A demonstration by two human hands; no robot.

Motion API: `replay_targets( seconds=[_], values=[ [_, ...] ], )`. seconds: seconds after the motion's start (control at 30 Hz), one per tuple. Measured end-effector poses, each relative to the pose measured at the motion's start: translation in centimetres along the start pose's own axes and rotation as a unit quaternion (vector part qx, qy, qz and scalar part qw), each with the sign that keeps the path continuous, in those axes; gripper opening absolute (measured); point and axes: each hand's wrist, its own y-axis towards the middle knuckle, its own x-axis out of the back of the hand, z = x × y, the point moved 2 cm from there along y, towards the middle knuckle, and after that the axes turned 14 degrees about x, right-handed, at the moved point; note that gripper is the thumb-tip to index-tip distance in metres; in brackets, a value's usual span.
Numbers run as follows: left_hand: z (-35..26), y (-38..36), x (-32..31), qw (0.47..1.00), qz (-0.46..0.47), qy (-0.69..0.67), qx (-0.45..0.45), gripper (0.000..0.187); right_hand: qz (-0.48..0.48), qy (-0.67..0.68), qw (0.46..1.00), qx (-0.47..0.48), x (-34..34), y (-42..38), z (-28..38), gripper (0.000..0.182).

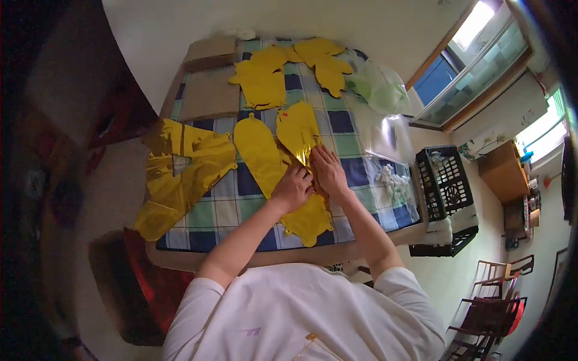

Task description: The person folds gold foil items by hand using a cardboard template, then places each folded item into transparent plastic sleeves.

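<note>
A flat gold foil balloon (pixel 295 126) lies on the checked tablecloth in front of me, creased near my fingers. On its lower middle rests my left hand (pixel 293 188), its fingers curled and pressed together against the foil. My right hand (pixel 329 172) lies along the right edge of the same foil, fingers stretched out flat. The foil under my fingertips is partly hidden. Beside my left hand is a long rounded part of gold foil (pixel 256 147). Another large flat gold foil balloon (pixel 198 159) spreads over the left side of the table.
More gold foil balloons (pixel 263 75) lie at the far side. Cardboard pieces (pixel 210 95) sit at the back left. Clear plastic bags (pixel 385 90) and small white bundles (pixel 394 183) are along the right. A black crate (pixel 444 180) stands beyond the checked tablecloth's (pixel 223 216) right edge.
</note>
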Motion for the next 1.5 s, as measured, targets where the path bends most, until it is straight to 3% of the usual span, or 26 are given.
replay_targets(
  seconds=[0.1, 0.2, 0.4, 0.5, 0.6, 0.7, 0.77, 0.87, 1.1, 1.37, 1.47, 1.5],
  values=[
    [0.0, 0.3, 0.7, 0.994, 0.034, -0.065, 0.084, 0.016, -0.012, 0.000, 1.000, 0.005, -0.4, -0.2, -0.2, 0.042],
    [-0.6, 1.0, 2.9, 0.981, -0.028, -0.109, 0.159, 0.012, -0.018, 0.006, 1.000, 0.011, -0.5, -0.1, -0.6, 0.043],
    [0.4, 7.4, 1.5, 0.989, -0.139, -0.031, 0.031, 0.022, -0.025, 0.013, 1.000, 0.010, -0.5, 0.1, -0.3, 0.043],
    [3.3, 10.4, -3.4, 0.994, -0.018, 0.111, 0.010, 0.033, -0.039, 0.013, 0.999, 0.034, -0.8, 0.0, -0.8, 0.042],
    [3.2, 10.7, -3.1, 0.982, 0.099, 0.143, 0.068, 0.039, -0.038, 0.003, 0.999, 0.031, -1.1, -0.3, -0.9, 0.041],
    [4.5, 9.9, -4.2, 0.981, 0.107, 0.127, 0.104, 0.041, -0.016, 0.012, 1.000, 0.006, -0.7, -0.3, -0.7, 0.044],
    [4.9, 9.6, -4.4, 0.983, 0.098, 0.121, 0.098, 0.042, -0.009, 0.038, 0.999, 0.002, -0.9, -0.3, -1.0, 0.053],
    [5.1, 9.4, -4.5, 0.985, 0.092, 0.116, 0.094, 0.043, -0.056, 0.069, 0.995, -0.048, 0.0, 0.4, -1.0, 0.041],
    [5.2, 9.3, -4.7, 0.988, 0.056, 0.108, 0.099, 0.046, -0.037, 0.029, 0.999, -0.012, -1.7, 3.8, -4.9, 0.041],
    [4.3, 9.3, -3.4, 0.981, 0.110, 0.110, 0.119, 0.050, -0.002, -0.030, 0.999, -0.034, -3.0, 10.0, -8.8, 0.040],
    [5.3, 9.1, -4.8, 0.987, 0.046, 0.131, 0.082, 0.066, -0.047, -0.065, 0.997, -0.010, -3.3, 11.7, -9.8, 0.042],
    [5.8, 8.8, -5.5, 0.988, 0.012, 0.138, 0.065, 0.075, -0.077, -0.005, 0.997, -0.032, -3.7, 11.9, -10.7, 0.039]
  ],
)
